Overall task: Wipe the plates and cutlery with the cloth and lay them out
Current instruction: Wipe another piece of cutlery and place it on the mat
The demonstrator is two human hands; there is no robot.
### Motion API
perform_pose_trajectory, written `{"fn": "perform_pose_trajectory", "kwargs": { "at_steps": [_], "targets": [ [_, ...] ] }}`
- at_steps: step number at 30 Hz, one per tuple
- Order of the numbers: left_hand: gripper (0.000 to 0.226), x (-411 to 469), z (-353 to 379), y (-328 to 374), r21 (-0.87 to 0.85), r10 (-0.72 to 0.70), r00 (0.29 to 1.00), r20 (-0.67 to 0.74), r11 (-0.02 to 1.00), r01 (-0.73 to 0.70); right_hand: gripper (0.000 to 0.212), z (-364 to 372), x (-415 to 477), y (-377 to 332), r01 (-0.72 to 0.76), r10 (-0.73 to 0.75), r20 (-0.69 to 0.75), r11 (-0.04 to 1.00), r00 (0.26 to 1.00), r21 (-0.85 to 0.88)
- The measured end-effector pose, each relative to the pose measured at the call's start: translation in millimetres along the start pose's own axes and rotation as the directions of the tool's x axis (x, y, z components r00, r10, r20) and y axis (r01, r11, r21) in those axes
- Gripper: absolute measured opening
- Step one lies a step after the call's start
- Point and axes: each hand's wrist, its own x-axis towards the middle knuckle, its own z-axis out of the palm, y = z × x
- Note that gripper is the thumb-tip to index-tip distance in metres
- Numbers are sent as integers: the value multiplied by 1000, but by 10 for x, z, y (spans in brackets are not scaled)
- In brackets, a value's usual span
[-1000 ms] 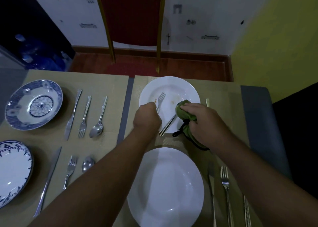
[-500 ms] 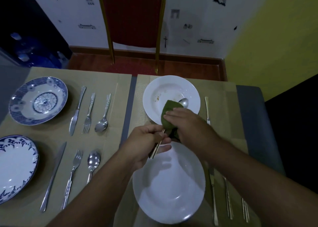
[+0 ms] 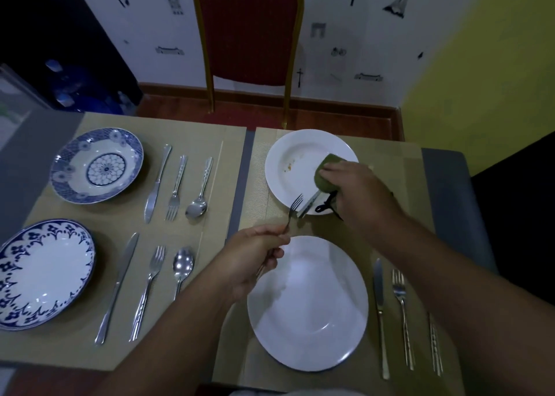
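- Soiled white plate (image 3: 288, 155), upper centre: crumbs on its face.
- Right hand (image 3: 359, 195), right of centre: clasps the green cloth (image 3: 326, 174) and presses it onto that plate.
- Left hand (image 3: 255, 260), centre: pinches a fork (image 3: 293, 210) by the handle, tines at the plate's near rim.
- Clean white plate (image 3: 306, 311): lower centre.

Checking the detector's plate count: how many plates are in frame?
4: blue floral plate far left; blue-rimmed plate near left, partly cropped; soiled white plate far centre, under the cloth in the right hand; clean white plate nearest, partly behind the left hand. None seem hidden.
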Motion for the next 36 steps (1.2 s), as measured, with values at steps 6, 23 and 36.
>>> {"fn": "perform_pose_trajectory", "kwargs": {
  "at_steps": [6,23,36],
  "targets": [
    [20,24,133,-107,16,60,994,-91,998,-59,57,-18,-354,-220,172,-170,-64,985,983,27],
    [23,-58,139,-203,214,189,982,-8,960,-183,46,331,-621,-355,341,-342,87,940,936,23],
    [22,-59,160,-276,77,120,989,-89,991,-113,43,-181,-282,-162,74,-74,-12,988,997,138]
  ]
}}
